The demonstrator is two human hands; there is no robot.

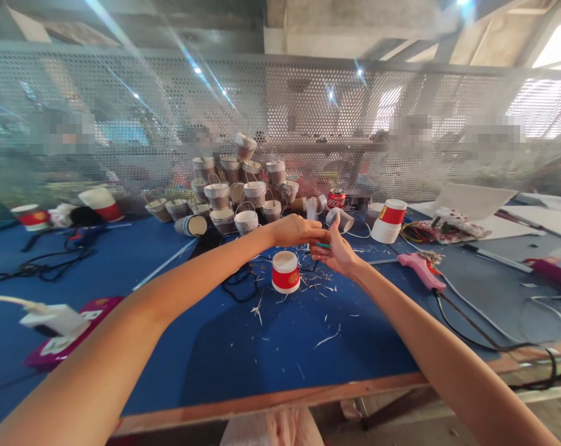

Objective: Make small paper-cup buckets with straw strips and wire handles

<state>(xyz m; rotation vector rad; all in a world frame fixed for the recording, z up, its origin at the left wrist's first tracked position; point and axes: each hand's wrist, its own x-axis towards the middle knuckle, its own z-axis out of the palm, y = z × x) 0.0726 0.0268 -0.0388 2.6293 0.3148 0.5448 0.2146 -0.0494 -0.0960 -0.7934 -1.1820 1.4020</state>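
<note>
Upturned, red-banded white paper cup (285, 272), gold mark (293, 279) illegible; beyond it left hand (296, 230), right hand (339, 251) at teal sliver (324, 245), grips unclear.

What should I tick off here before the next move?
1. Red-and-white cup standing steady: ok, wide end down on the blue table.
2. Left hand and right hand both in view: ok, close together just beyond the cup.
3. Teal item firmly gripped: cannot tell, fingers partly hide it.
4. Surface around the cup free of scraps: not ok, white shreds are scattered there.
5. Pink glue gun away from both hands: ok.
</note>
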